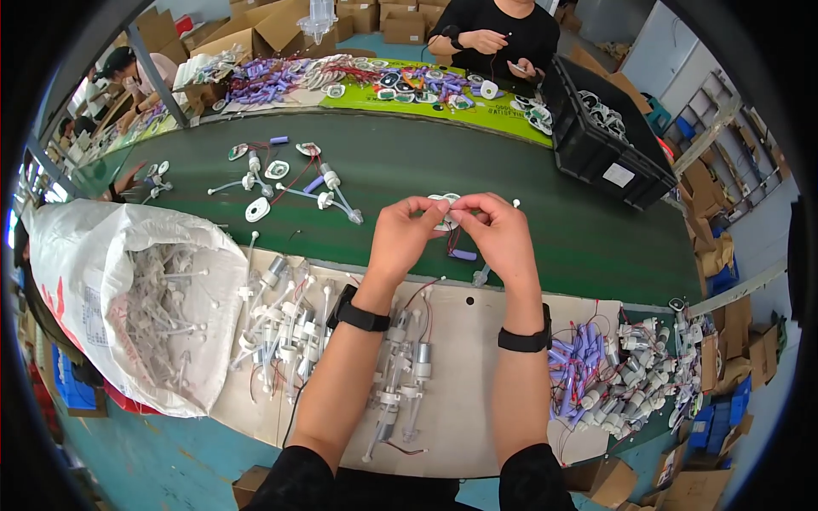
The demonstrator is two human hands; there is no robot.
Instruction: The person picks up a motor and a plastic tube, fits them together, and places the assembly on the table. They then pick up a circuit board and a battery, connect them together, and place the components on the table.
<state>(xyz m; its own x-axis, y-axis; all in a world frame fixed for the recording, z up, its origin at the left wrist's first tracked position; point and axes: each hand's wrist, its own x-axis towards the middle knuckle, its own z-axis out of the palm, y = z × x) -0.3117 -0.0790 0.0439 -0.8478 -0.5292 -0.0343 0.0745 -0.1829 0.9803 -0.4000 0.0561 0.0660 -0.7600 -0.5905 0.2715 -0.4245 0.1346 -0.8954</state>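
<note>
My left hand and my right hand meet above the green belt, both pinching a small white plastic part. Red and black wires hang from it down to a small purple cylinder just below my hands. A white tube piece lies under my right hand. Both wrists wear black bands.
White pump-and-tube assemblies lie on a cardboard sheet near me, purple cylinders with wires at right. A white sack of plastic parts sits left. More assemblies rest on the belt. A black crate stands far right. Another person works opposite.
</note>
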